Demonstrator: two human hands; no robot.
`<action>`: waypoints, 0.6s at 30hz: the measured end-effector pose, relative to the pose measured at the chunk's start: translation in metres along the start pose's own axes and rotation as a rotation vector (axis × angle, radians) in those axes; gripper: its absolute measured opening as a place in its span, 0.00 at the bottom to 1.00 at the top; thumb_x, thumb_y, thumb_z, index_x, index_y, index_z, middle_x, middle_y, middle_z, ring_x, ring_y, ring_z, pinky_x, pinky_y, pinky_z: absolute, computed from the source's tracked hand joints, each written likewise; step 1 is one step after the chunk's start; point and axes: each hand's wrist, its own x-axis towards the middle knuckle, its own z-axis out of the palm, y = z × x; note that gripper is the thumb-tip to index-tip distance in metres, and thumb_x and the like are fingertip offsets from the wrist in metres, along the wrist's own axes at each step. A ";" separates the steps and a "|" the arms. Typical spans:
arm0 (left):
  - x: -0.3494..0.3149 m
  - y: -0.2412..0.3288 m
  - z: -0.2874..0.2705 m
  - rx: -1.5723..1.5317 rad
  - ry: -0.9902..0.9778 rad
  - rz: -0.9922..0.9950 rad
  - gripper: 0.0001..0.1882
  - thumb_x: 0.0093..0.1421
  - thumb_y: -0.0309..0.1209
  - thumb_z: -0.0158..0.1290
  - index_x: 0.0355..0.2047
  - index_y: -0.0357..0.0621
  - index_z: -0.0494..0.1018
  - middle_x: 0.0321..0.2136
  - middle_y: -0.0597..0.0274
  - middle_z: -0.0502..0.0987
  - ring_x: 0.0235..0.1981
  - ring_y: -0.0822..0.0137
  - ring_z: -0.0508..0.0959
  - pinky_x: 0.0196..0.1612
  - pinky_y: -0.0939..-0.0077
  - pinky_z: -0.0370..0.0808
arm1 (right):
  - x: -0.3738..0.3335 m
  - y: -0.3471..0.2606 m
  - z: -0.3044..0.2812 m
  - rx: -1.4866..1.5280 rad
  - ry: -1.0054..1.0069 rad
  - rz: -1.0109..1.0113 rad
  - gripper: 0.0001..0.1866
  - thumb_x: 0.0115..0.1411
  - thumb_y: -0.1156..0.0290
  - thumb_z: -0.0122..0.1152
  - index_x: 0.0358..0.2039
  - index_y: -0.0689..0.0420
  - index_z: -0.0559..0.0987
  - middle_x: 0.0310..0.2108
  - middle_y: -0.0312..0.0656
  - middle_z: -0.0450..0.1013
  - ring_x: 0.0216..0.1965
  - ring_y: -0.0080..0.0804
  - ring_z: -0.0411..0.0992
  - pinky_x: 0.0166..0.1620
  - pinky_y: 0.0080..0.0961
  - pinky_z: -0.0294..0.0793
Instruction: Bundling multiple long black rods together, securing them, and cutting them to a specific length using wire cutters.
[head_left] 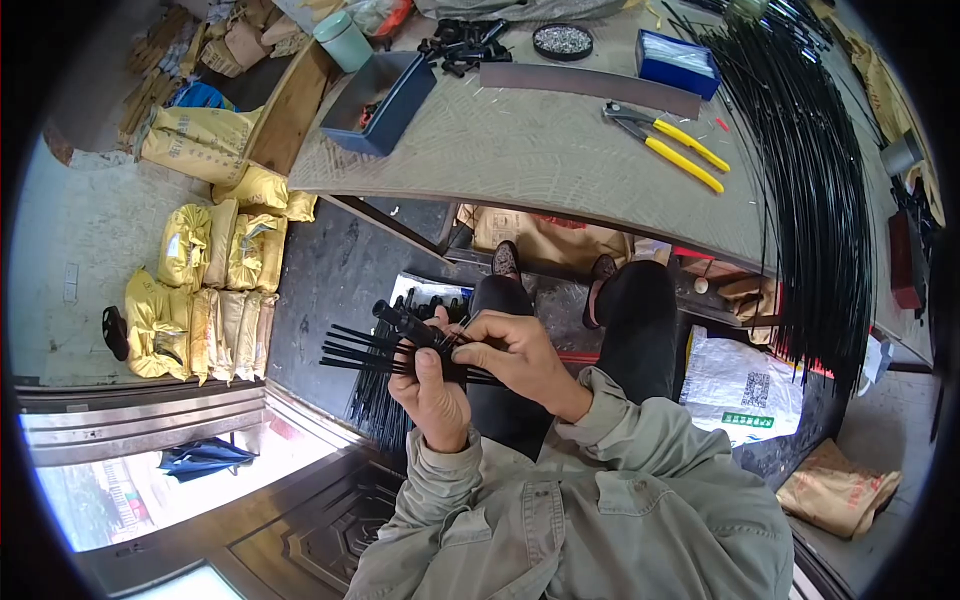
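Note:
My left hand (432, 398) is closed around a black plastic fitting (398, 322) with a tube-like end, held over my lap. Several thin black rods (350, 350) fan out leftward beside it; where they meet the fitting is hidden by my fingers. My right hand (520, 362) comes in from the right, thumb and fingers pinched together against the fitting. What lies in that pinch is too small to make out. Below and left of my hands, more black rods (382, 405) stand in a bundle, partly covered by my left arm.
On the workbench (540, 150) ahead are yellow-handled pliers (680, 160), a blue-grey bin (375, 105), a round dish of small metal parts (562, 42), a blue box (678, 65) and black fittings (465, 48). Long black rods (815, 200) overhang its right side. Yellow sacks (205, 290) stand left.

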 end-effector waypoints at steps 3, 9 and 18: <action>0.000 -0.001 0.002 0.040 -0.024 0.051 0.16 0.63 0.35 0.45 0.41 0.32 0.69 0.38 0.54 0.72 0.37 0.64 0.74 0.49 0.65 0.68 | 0.001 0.001 -0.002 0.038 -0.018 0.026 0.06 0.51 0.78 0.63 0.25 0.64 0.74 0.23 0.32 0.66 0.26 0.14 0.62 0.27 0.14 0.61; -0.004 -0.006 0.012 0.070 -0.062 0.096 0.20 0.63 0.41 0.44 0.40 0.32 0.66 0.36 0.54 0.70 0.39 0.65 0.71 0.52 0.64 0.65 | -0.007 0.005 0.011 0.121 0.092 0.013 0.07 0.49 0.79 0.65 0.24 0.63 0.73 0.23 0.33 0.66 0.25 0.15 0.61 0.27 0.14 0.60; -0.003 0.004 0.006 -0.125 -0.083 -0.077 0.19 0.59 0.40 0.49 0.37 0.33 0.66 0.35 0.58 0.67 0.36 0.67 0.68 0.44 0.71 0.66 | -0.011 0.001 0.017 -0.026 0.194 -0.273 0.10 0.44 0.79 0.68 0.26 0.64 0.75 0.25 0.40 0.71 0.27 0.21 0.68 0.29 0.16 0.65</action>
